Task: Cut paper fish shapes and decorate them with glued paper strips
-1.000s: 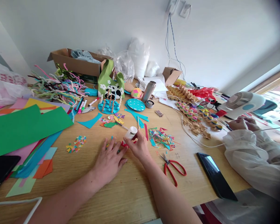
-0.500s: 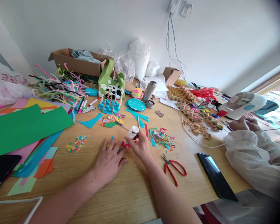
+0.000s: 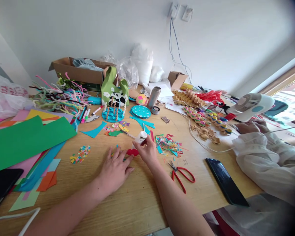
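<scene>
If the right hand (image 3: 147, 151) squeezes the tipped white bottle (image 3: 141, 137) too hard, its contents could flood the red paper piece (image 3: 132, 152) (nozzle's hidden, can't tell if it touches). Paper lies on the table (image 3: 127, 206) between both hands; could skid if the left hand (image 3: 114, 168) bears too lightly. Left: palm down, fingers spread, one tip at the paper's edge. Right: bottle pinched thumb-to-fingers, wrist angled inward.
</scene>
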The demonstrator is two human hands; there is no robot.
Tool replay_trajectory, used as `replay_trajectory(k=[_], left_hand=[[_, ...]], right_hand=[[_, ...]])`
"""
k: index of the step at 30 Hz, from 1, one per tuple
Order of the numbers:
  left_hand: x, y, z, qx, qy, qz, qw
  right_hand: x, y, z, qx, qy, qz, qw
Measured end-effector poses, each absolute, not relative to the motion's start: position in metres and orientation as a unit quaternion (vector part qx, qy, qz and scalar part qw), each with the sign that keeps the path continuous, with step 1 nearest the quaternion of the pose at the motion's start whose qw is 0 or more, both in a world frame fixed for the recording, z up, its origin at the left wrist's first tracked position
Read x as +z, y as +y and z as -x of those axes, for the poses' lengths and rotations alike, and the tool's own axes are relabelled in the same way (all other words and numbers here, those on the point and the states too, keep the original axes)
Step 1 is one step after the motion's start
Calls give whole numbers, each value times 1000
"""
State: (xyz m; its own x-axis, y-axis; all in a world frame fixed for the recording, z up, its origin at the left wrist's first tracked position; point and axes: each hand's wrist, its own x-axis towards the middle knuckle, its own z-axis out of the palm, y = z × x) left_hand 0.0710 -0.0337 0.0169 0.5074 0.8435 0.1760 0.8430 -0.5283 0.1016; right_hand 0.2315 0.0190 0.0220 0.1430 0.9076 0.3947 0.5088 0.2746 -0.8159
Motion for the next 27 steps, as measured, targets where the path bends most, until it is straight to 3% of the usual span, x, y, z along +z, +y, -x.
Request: replay_trajectory(k=[27], left_hand=[[7, -34, -75, 122, 485, -865, -24]], right_hand=[[14, 22, -233, 186, -634, 574, 483]])
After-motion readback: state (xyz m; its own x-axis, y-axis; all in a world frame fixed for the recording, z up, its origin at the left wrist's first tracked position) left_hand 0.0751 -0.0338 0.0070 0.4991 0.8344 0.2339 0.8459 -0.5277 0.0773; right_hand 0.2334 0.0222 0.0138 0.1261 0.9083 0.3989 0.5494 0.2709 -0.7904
